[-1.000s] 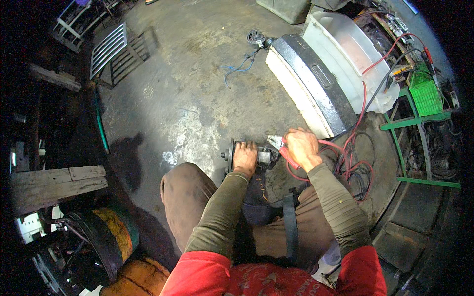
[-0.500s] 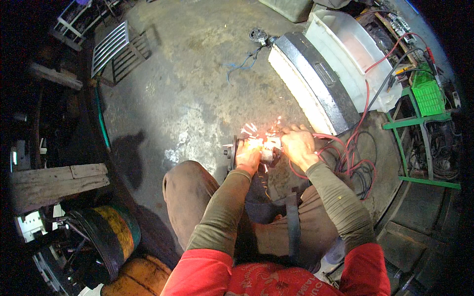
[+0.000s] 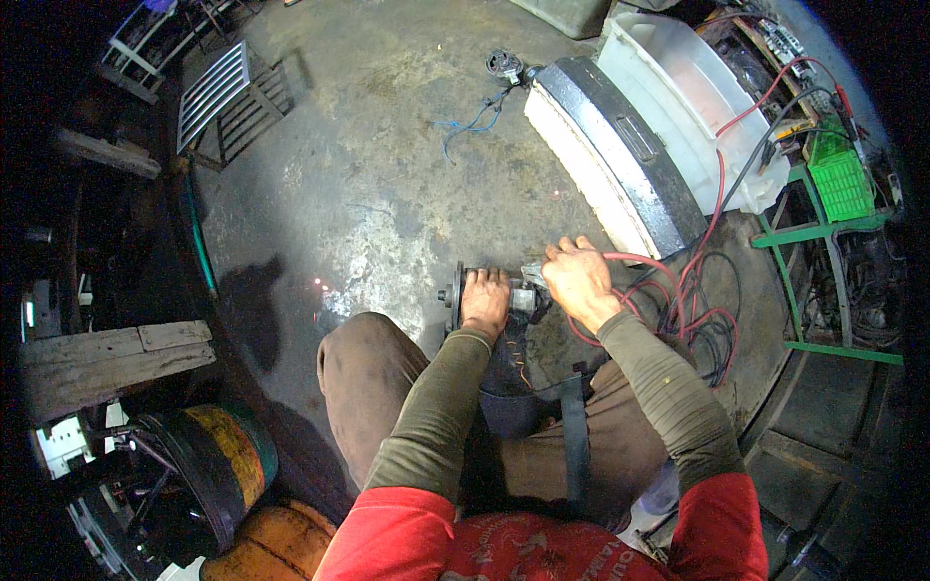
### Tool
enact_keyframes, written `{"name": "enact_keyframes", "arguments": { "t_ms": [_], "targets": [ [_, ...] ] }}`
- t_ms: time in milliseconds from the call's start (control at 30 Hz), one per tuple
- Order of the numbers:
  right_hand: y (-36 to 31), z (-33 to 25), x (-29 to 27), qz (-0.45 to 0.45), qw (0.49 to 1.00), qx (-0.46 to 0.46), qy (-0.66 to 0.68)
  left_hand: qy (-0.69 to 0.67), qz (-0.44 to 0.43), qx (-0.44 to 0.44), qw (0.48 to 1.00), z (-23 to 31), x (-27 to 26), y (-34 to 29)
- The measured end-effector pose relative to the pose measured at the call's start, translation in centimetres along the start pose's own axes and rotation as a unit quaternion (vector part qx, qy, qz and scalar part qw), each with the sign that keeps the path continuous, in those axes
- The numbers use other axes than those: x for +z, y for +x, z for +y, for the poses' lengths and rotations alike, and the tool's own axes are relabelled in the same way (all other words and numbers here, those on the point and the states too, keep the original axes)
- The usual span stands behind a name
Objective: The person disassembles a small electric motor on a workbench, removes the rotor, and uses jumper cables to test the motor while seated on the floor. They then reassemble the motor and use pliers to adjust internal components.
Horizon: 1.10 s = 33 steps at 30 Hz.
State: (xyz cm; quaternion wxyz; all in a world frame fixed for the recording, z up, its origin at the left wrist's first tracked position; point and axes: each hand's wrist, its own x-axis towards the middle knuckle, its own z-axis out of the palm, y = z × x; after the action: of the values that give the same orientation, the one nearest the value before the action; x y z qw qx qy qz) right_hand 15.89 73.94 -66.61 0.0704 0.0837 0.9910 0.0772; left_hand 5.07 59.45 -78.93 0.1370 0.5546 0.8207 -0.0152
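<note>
My left hand (image 3: 484,298) is closed over a dark cylindrical metal part (image 3: 524,299) that has a flange and a short shaft at its left end. The part lies low between my bent knees, looking like a small motor. My right hand (image 3: 578,281) is closed just to the right of it, round a metal clamp (image 3: 532,273) whose tip reaches toward the part. Whether the tip touches it I cannot tell. A thick red cable (image 3: 639,259) leaves my right hand on its right side. A thin copper-coloured wire (image 3: 518,363) hangs below the part.
A curved black-and-white panel (image 3: 620,160) stands ahead on the right, beside a translucent plastic tub (image 3: 678,97). Red and black cables (image 3: 712,320) coil near my right knee. A green metal frame (image 3: 823,232) and green basket (image 3: 841,179) are at the right; a striped drum (image 3: 218,455) is at lower left.
The bright sparks and glare between my hands have gone; only a few faint glowing specks show over the floor. My right hand has drawn slightly up and its clamp now shows.
</note>
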Motion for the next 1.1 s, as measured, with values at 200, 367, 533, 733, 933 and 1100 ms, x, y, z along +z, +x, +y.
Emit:
{"name": "enact_keyframes", "arguments": {
  "t_ms": [200, 367, 533, 733, 933, 1100],
  "targets": [
    [0.3, 1.4, -2.2, -0.061, 0.991, 0.107, 0.043, 0.015, 0.009, 0.009, 1.0, 0.1, -0.4, -0.2],
    [-1.6, 5.5, -4.6, 0.04, 0.981, 0.183, 0.051, -0.005, -0.028, 0.008, 1.0, -0.1, 0.1, -0.2],
    [-2.2, 4.0, -3.0, 0.015, 0.992, 0.125, 0.029, 0.0, -0.056, -0.001, 0.998, -0.2, 0.3, 0.4],
    [-0.3, 2.0, -1.6, -0.038, 0.998, 0.05, 0.014, 0.006, -0.009, -0.005, 1.0, 0.1, -0.2, 0.0],
    [0.2, 1.0, -0.5, -0.031, 0.999, 0.023, 0.031, -0.041, -0.001, -0.009, 0.999, 0.1, 0.4, 0.0],
    [0.3, 1.3, -1.1, -0.031, 0.999, 0.017, 0.033, 0.021, -0.027, -0.007, 0.999, 0.1, 1.3, 0.4]
  ]
}}
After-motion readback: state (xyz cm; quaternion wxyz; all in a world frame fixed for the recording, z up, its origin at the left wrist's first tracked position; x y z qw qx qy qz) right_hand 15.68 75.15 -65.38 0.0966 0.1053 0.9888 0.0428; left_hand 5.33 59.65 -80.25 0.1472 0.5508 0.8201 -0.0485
